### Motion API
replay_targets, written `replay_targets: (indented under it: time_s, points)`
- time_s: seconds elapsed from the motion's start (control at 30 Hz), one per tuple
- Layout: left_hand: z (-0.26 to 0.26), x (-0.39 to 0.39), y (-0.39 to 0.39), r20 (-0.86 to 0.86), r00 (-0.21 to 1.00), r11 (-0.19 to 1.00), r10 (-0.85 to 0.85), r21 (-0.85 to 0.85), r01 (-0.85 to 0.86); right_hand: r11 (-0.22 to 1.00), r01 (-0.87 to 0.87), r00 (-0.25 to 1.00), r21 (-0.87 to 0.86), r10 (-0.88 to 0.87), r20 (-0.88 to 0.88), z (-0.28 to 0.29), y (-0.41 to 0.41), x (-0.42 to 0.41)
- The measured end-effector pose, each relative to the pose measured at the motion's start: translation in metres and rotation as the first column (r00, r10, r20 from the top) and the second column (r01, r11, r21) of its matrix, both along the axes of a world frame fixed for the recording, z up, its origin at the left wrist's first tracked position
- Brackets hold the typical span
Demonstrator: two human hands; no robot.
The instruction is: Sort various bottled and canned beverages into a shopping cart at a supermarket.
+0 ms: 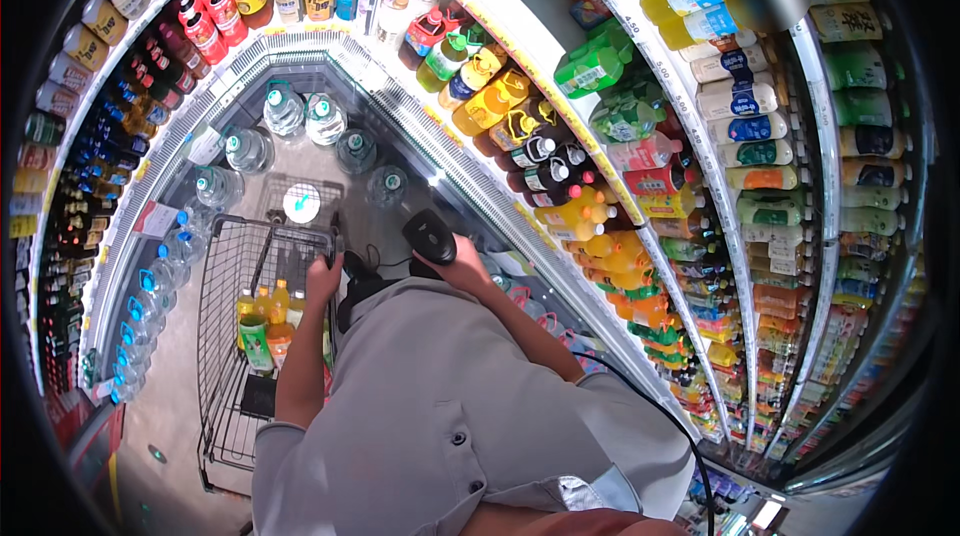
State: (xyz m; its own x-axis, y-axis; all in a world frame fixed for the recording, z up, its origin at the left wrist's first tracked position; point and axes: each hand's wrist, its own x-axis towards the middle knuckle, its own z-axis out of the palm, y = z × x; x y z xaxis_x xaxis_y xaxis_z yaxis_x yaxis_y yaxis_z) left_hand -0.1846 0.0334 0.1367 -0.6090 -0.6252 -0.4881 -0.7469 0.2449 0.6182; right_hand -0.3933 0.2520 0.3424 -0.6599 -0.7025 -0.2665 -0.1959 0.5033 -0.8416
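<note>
My left hand [324,277] is closed around the top rim near the corner of a black wire shopping cart [217,296]. In the cart stand several drink bottles: yellow ones [279,299], an orange-labelled one [280,339] and one with a green label [256,344]. A flat black object [259,395] lies beside them; what it is I cannot tell. My right hand [461,266] grips a black handheld barcode scanner [430,236] in front of my body. A thin dark cable [386,263] runs near the scanner.
Refrigerated shelves of bottled drinks [600,183] rise on the right, with another shelf [97,221] on the left; they meet ahead in a corner. Large water jugs [285,112] stand on the floor there. Blue-capped water bottles [161,277] line the left base.
</note>
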Motion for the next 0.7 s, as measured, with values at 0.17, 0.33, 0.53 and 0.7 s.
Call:
replay_targets:
  time_s: [0.17,0.33,0.53,0.7]
  points:
    - [-0.01,0.008,0.012,-0.035,0.999,0.998,0.032,-0.059,-0.034,0.993,-0.006,0.999,-0.121,0.002,-0.035,-0.01,0.017,0.004]
    - [-0.004,-0.006,0.018,0.046,0.999,0.997,-0.011,-0.075,0.014,0.976,0.182,0.974,-0.121,-0.196,-0.117,0.0,0.028,-0.008]
    - [-0.035,-0.054,0.015,0.215,0.971,0.759,-0.102,-0.614,0.216,0.969,0.198,0.97,-0.148,-0.172,0.171,-0.021,0.056,-0.041]
    - [0.084,-0.119,0.008,0.695,0.646,0.871,-0.316,-0.056,0.488,0.949,0.27,0.959,-0.161,-0.28,-0.044,-0.043,0.106,-0.052]
